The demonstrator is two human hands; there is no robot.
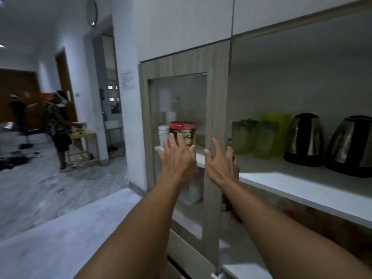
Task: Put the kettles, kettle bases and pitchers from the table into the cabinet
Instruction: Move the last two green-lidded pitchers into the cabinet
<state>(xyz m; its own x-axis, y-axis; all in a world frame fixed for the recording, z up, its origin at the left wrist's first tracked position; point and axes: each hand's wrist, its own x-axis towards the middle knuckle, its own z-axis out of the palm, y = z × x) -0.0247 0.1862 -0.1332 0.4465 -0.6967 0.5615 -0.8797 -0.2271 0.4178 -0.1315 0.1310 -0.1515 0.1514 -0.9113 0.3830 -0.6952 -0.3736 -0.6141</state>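
Note:
Two steel kettles with black handles stand on black bases on the white cabinet shelf point(291, 188): one kettle point(305, 139) nearer the middle, the other kettle point(352, 146) at the right edge. Left of them stand green translucent pitchers point(259, 137). My left hand point(177, 156) is raised, fingers spread, in front of the glass cabinet door point(181, 109). My right hand point(220, 162) is raised beside it, fingers apart, at the door's right frame. Both hands hold nothing.
Behind the glass door sit a red-lidded cereal tub point(184, 131) and stacked white cups point(163, 133). A white table edge point(60, 238) lies at lower left. Further left, a person point(58, 127) stands by a wooden trolley in the hallway.

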